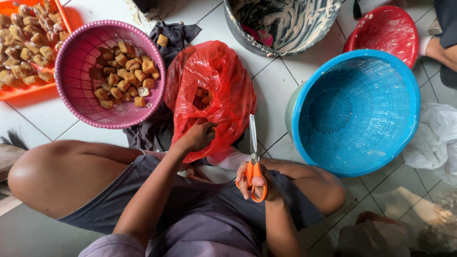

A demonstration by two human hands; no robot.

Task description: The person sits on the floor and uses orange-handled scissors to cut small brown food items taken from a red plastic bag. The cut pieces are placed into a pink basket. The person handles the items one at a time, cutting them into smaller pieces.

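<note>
Here, one scissors (253,157), one red bag (216,85), three baskets (354,112)

The left hand (197,136) reaches into a red plastic bag (214,90) of fried tofu cubes (203,95) — the right hand (254,183) grips orange-handled scissors (253,162), blades closed, pointing away.

Crumpled red plastic bag (214,90) (brown chunks inside), orange-handled scissors (253,164) upright
</note>
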